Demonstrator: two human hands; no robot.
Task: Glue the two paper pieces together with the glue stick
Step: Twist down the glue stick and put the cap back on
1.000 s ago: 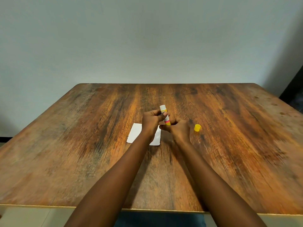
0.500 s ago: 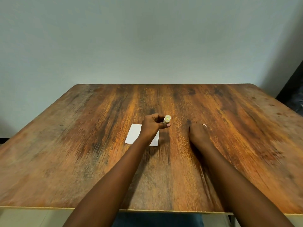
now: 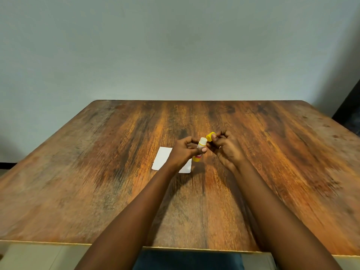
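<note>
The glue stick [image 3: 200, 150] stands uncapped in the closed left hand [image 3: 182, 152], above the paper [image 3: 162, 158]. The right hand [image 3: 224, 147], flat on the surface half a second ago, now pinches the yellow cap [image 3: 210, 136] beside its tip, probably recapping.

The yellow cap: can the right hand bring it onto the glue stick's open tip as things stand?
Probably yes. The right hand holds the yellow cap just beside the open tip of the glue stick, with nothing between them.

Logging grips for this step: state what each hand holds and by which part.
Left hand grips the glue stick around the middle of its barrel, tip up. Right hand pinches the yellow cap by its side with the fingertips.
</note>
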